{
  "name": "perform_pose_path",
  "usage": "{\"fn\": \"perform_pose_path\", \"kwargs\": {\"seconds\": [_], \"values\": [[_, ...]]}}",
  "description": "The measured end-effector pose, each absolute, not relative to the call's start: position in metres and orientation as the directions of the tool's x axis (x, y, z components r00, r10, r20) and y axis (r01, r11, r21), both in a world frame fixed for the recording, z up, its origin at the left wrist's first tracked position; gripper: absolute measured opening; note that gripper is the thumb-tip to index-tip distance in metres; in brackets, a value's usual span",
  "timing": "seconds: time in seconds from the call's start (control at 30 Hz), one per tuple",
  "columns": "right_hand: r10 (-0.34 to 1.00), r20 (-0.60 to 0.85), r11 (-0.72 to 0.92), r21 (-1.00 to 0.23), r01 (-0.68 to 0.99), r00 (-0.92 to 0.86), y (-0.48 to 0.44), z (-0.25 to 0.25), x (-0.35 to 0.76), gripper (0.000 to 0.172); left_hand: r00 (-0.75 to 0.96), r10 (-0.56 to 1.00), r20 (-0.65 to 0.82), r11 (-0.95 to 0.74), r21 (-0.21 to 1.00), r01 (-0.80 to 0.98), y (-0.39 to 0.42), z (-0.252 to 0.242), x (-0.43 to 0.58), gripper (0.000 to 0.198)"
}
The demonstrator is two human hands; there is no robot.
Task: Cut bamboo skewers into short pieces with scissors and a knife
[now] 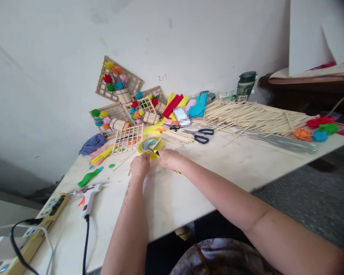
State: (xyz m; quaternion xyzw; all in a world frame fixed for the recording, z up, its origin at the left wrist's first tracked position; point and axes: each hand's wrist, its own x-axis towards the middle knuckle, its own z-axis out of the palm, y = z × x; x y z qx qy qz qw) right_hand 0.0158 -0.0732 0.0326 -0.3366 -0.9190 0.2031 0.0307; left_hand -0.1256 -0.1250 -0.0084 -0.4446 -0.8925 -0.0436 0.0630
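Note:
My left hand (140, 165) is closed on a thin wooden stick (157, 142); a piece of it shows beyond my fingers, over the tape. In my right hand (168, 159) is a slim yellow-and-black tool that looks like a utility knife (156, 153). Its metal tip meets the stick or lies very near it, and its back end pokes out below my palm. Just beyond both hands lies a roll of yellow tape (141, 148), partly covered by them. My fingers hide the exact grip on each thing.
Flower-decorated stick lattices (119, 74) lean at the back left. Scissors (202, 136), a heap of wooden sticks (246, 116) and crepe paper (199, 105) lie behind. A glue gun (89, 198) and power strip (43, 225) with cables occupy the left. A bottle (245, 86) stands at the back.

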Motion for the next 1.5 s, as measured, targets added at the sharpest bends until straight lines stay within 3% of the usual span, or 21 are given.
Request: {"fn": "perform_pose_path", "kwargs": {"seconds": [0.13, 0.3, 0.8, 1.13, 1.5], "values": [[0.630, -0.145, 0.673, -0.389, 0.630, -0.763, -0.071, 0.035, 0.013, 0.028, -0.598, 0.784, 0.166, 0.606, 0.003, 0.796, -0.126, -0.009, -0.122, 0.043], [0.627, -0.097, 0.695, -0.378, 0.612, -0.773, -0.067, 0.027, 0.018, 0.027, -0.645, 0.733, 0.215, 0.653, 0.041, 0.756, -0.127, -0.013, -0.115, 0.046], [0.652, -0.045, 0.680, -0.407, 0.610, -0.757, -0.064, 0.009, 0.013, 0.027, -0.616, 0.743, 0.261, 0.641, -0.012, 0.768, -0.127, -0.016, -0.114, 0.044], [0.632, -0.071, 0.699, -0.376, 0.608, -0.771, -0.071, 0.017, 0.027, 0.028, -0.637, 0.740, 0.215, 0.640, 0.066, 0.766, -0.128, -0.013, -0.117, 0.044], [0.624, -0.052, 0.713, -0.371, 0.595, -0.780, -0.071, 0.015, 0.019, 0.030, -0.580, 0.779, 0.239, 0.600, -0.015, 0.800, -0.126, -0.013, -0.123, 0.041]]}}
